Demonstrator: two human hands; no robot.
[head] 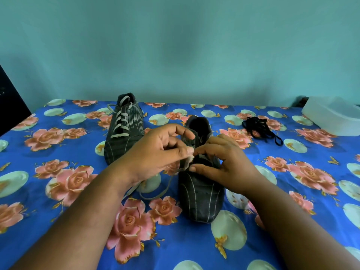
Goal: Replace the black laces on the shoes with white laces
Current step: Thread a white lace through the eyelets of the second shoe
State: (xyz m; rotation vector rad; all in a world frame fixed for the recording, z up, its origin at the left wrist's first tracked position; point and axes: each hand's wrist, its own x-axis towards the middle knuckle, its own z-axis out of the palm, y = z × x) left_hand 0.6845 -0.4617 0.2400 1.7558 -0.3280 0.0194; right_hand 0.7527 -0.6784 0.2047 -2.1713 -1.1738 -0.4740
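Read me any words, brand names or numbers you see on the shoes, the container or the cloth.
No readable text anywhere.
Far shoe: stripes only, no lettering visible.
Near shoe: a pale mark on the tongue, too blurred to read.
White container: blank as far as it shows.
Cloth: flowers only.

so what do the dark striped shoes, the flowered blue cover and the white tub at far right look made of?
Dark striped shoes: soft matte synthetic or leather, likely; the upper creases.
Flowered blue cover: printed woven fabric with slight sheen; it wrinkles.
White tub: translucent, smooth, rigid plastic, probably.
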